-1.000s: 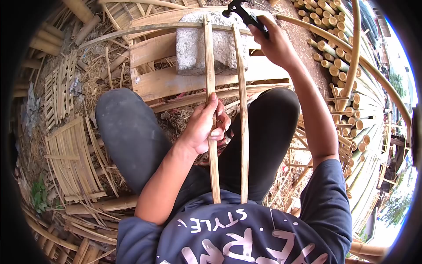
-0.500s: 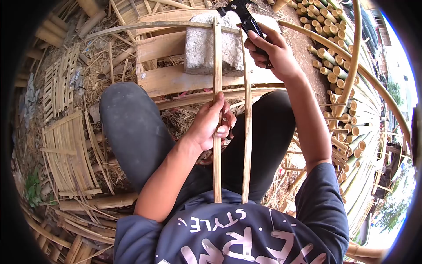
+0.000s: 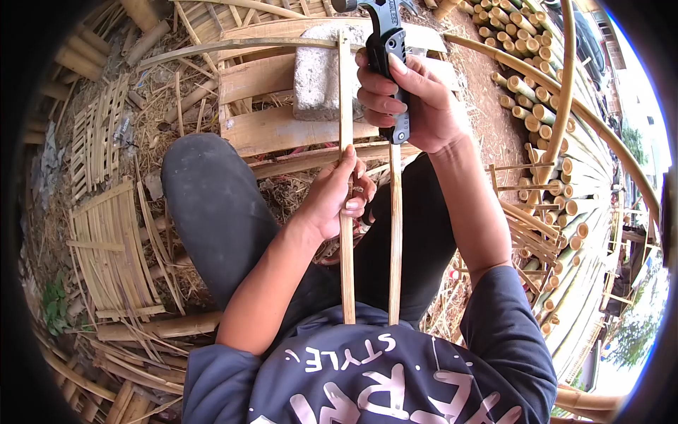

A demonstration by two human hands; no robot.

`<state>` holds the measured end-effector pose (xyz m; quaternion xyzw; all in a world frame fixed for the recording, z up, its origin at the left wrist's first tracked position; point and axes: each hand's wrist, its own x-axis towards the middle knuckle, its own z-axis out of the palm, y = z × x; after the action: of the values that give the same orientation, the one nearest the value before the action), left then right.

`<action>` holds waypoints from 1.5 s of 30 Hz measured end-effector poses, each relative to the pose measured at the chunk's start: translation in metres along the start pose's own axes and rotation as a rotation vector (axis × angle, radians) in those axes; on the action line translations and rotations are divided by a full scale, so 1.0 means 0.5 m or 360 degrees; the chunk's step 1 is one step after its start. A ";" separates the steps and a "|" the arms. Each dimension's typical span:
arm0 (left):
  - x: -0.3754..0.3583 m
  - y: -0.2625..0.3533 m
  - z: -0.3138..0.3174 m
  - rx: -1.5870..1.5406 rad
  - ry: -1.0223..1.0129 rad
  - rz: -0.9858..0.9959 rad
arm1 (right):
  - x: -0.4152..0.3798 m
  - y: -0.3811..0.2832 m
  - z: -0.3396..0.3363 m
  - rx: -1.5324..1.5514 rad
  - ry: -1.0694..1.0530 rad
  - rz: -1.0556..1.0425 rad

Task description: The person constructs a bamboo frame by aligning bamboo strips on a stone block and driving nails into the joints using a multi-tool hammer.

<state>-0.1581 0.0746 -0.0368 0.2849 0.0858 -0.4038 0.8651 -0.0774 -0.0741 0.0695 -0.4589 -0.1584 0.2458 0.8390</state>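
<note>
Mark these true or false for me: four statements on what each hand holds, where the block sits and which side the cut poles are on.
1. The right hand holds a hammer. True.
2. The left hand is empty. False: the left hand grips a narrow strip.
3. The rough block sits on wide slats. True.
4. Cut poles are stacked only on the person's left. False: cut poles are stacked on the right.

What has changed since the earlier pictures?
The right hand has moved inward and nearer the body, bringing the hammer across the far part of the right strip. Nothing was newly taken or let go. The left hand still holds the left strip, whose far end remains over the stone block.
</note>
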 end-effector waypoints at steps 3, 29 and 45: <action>-0.002 0.000 0.001 -0.0001 0.0009 -0.0006 | 0.012 0.018 -0.036 0.0457 -0.0128 0.0140; -0.003 0.005 0.006 0.0051 0.0077 -0.0023 | 0.023 0.047 -0.041 -0.0306 0.0768 0.0177; -0.003 0.002 0.007 0.0030 0.0063 0.0004 | 0.014 0.065 -0.070 0.0103 0.0481 0.0110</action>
<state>-0.1585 0.0744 -0.0330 0.3011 0.0987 -0.3978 0.8610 -0.0632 -0.0798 0.0239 -0.4684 -0.0064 0.2078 0.8587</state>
